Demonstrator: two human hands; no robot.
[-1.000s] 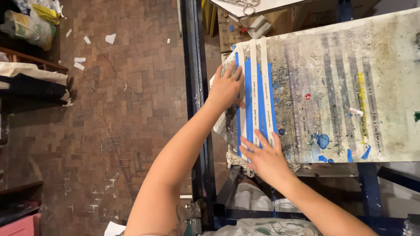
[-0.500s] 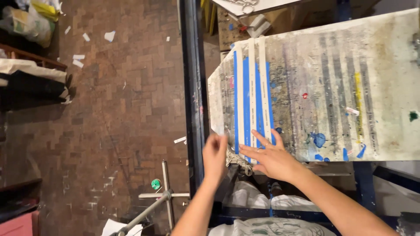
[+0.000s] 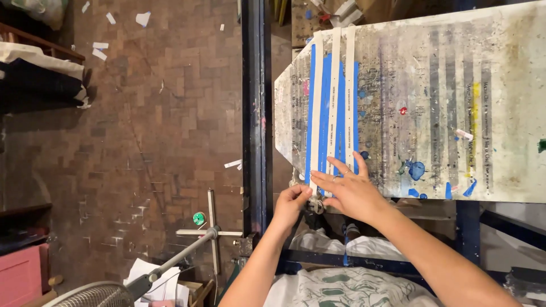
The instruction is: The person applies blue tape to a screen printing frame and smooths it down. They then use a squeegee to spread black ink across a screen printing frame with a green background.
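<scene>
Down by the lap, pinching with the left hand (image 3: 293,202): fingers closed on the near end of the leftmost white strip (image 3: 314,113), right at the near edge of the desk (image 3: 455,85). Just beside it, pressing with the right hand (image 3: 347,190): open, palm down, fingers spread across the near ends of the other two white strips (image 3: 335,85) and the blue bands (image 3: 325,102) under them.

Risks, judged from this hold:
- Likely to tear or crease the pinched strip if pulled sharply or sideways, with only a fingertip grip on a narrow end.
- Could drag the neighbouring strips askew, lying close and parallel, if the flat hand slides instead of staying pinned.
- Might lift blue from beneath along with the strip; cannot tell how firmly either sticks.
- Could smear onto the fingers from the blue blots (image 3: 416,169) just beside the right hand; wet or dry, impossible to say.

Farther out, running the strips all the way to the far edge of the stained desk. Beyond the left edge, a dark metal beam (image 3: 254,113), then brick floor (image 3: 142,125) with paper scraps (image 3: 142,18); anything dropped there well out of reach.
</scene>
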